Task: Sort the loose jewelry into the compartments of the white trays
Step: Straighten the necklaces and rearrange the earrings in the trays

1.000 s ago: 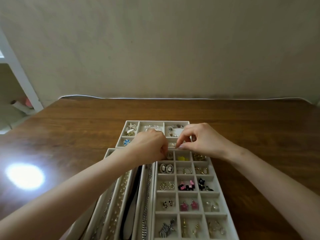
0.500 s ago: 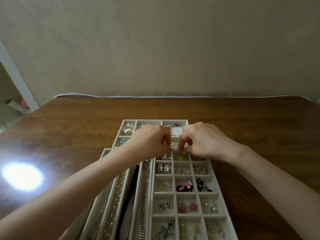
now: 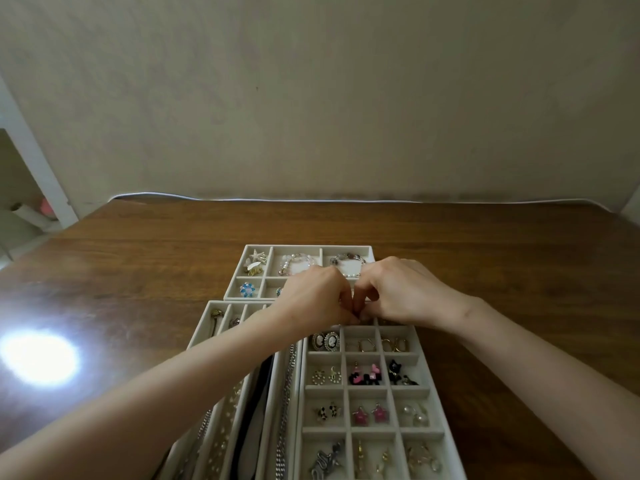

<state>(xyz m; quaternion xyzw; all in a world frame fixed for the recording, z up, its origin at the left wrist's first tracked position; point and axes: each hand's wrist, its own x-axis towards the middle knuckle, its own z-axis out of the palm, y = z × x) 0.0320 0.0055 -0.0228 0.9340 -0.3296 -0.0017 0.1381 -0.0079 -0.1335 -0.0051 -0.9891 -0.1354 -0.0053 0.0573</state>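
Left hand meets right hand, perhaps pinching.

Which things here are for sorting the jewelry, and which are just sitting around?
For the job: left hand, right hand, white grid tray of earrings, far white tray of bead bracelets, white long-slot tray of chains.
Just there: brown wooden table, thin white cable by the wall, bright light glare.

Left hand, right hand together, fingers curled inward, fingertips meeting.
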